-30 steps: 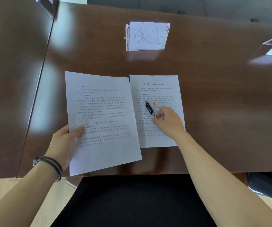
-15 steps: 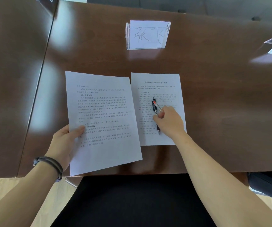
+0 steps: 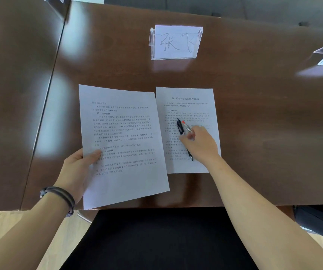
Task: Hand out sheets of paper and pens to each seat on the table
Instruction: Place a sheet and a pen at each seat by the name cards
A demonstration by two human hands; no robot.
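My right hand [image 3: 199,145] pinches two pens [image 3: 184,129] over the sheet [image 3: 187,100] near the table's [image 3: 254,114] front edge; I should release only one, parallel to the sheet's long edge.
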